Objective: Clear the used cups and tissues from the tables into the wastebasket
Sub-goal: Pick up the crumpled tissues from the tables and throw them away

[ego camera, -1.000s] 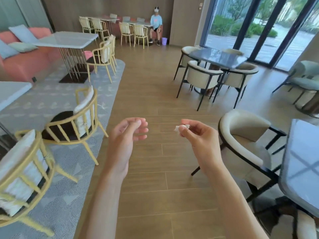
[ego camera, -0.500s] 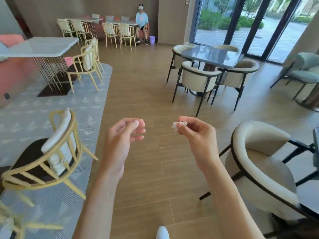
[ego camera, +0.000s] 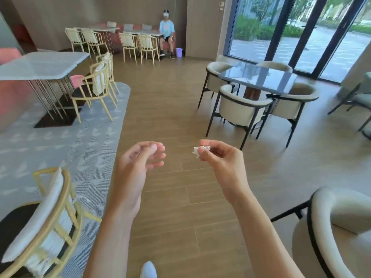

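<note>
Head view: you've walked closer to the far purple wastebasket (ego camera: 179, 52); your right hand (ego camera: 217, 157) still pinches the crumpled tissue (ego camera: 197, 151), left hand (ego camera: 140, 159) loosely curled, empty.

Both forearms reached forward; the left hand (ego camera: 138, 157) hung loosely curled, holding nothing, while the right hand (ego camera: 218, 157) pinched something between fingertips.

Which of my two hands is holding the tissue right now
Your right hand: its fingertips pinch the small crumpled white tissue. The left hand is loosely curled and holds nothing.
</note>
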Tool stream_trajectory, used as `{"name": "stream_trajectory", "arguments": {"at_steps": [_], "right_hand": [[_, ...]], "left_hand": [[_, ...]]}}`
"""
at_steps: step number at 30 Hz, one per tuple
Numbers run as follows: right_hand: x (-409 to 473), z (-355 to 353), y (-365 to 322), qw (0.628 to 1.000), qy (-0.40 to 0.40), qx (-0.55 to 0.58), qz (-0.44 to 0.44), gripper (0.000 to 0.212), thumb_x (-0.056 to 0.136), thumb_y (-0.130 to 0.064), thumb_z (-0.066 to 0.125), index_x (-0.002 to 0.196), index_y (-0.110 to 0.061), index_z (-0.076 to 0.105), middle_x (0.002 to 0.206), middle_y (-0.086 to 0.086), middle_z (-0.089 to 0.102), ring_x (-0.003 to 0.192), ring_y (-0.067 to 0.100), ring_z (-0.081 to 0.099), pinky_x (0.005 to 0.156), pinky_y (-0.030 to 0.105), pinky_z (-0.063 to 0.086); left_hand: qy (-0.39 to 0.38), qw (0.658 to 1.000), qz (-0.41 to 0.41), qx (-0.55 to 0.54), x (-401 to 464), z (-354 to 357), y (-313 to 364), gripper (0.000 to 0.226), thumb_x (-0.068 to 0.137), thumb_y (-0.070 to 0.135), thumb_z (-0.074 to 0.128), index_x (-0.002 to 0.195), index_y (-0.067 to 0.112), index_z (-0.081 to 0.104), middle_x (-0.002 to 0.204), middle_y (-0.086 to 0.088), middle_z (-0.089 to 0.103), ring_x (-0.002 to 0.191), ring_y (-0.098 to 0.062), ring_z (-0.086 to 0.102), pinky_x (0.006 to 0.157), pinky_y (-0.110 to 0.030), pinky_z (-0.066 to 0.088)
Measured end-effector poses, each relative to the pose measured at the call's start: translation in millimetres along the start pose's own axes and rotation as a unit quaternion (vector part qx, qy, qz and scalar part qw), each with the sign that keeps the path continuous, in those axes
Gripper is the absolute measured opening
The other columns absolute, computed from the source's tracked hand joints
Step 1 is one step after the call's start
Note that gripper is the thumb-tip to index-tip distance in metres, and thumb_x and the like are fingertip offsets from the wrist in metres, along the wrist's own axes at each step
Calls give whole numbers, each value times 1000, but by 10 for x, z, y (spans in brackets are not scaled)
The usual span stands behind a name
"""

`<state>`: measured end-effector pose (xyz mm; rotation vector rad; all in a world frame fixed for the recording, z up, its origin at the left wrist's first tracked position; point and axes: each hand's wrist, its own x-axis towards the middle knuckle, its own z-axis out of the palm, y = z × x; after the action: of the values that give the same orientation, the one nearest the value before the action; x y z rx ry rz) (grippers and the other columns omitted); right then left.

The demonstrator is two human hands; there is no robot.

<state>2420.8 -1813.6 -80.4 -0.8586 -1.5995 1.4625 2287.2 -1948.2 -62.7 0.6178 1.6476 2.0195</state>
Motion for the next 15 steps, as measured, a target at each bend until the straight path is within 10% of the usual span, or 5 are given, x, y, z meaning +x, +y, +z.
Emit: {"name": "stream_trajectory", "arguments": {"at_steps": [15], "right_hand": [[2976,1841,136,999,36,-12,-3,12,90,-6,75,101,-9,78,84,9,77,70,7,69,71,14,52]], "left_hand": [[-41,999,1,10,3633,-443,-19,22,101,5,53,89,6,72,94,-8,76,90,-24,71,84,-40,57]]}}
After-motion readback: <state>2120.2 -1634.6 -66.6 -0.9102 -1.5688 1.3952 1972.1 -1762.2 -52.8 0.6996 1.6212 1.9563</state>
